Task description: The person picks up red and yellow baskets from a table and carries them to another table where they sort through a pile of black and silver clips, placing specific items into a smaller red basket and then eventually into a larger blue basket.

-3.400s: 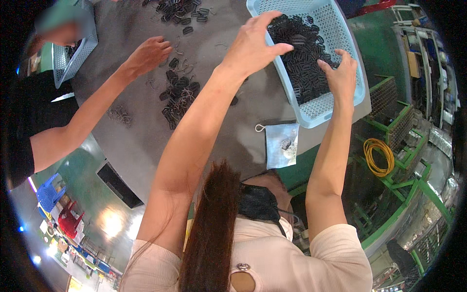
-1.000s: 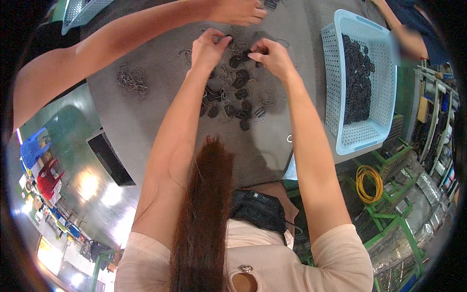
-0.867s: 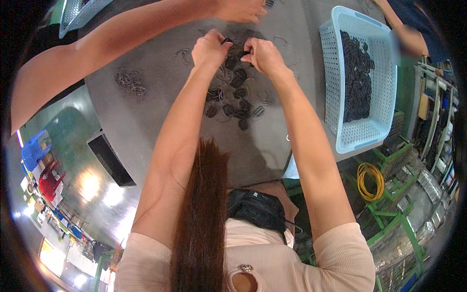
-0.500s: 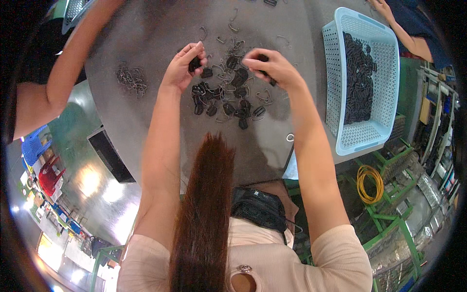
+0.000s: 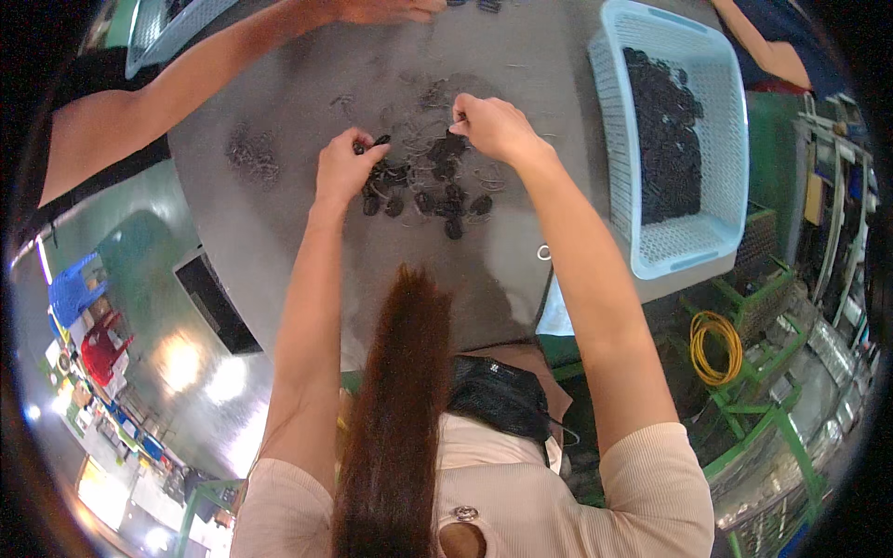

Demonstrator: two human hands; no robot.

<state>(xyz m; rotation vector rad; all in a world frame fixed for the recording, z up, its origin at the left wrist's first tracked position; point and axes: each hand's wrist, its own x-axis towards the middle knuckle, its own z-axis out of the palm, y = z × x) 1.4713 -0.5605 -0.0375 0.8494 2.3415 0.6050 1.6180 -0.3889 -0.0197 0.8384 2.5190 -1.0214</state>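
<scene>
My left hand (image 5: 346, 166) is closed around a small black plastic piece (image 5: 379, 142), which sticks out between thumb and fingers. It hovers at the left side of a loose pile of black plastic pieces (image 5: 453, 197) mixed with thin bent metal hooks. Over the far right part of this pile, my right hand (image 5: 495, 126) has its fingertips pinched together, pointing down. What they grip is hidden and blurred; dark pieces lie directly under them. A second heap of metal hooks (image 5: 253, 156) lies left of my left hand.
A light blue plastic basket (image 5: 625, 200) holding many black pieces stands at the right of the grey table (image 5: 419, 298). A co-worker's arm (image 5: 219, 70) reaches across the far left, near another blue basket (image 5: 177, 33). Another person's arm (image 5: 767, 51) shows at the far right.
My right hand has moved left over the pile; the black pieces seen in it before no longer show. My left hand has turned and lowered slightly. The co-worker's left-side arm now stretches across the table's far side.
</scene>
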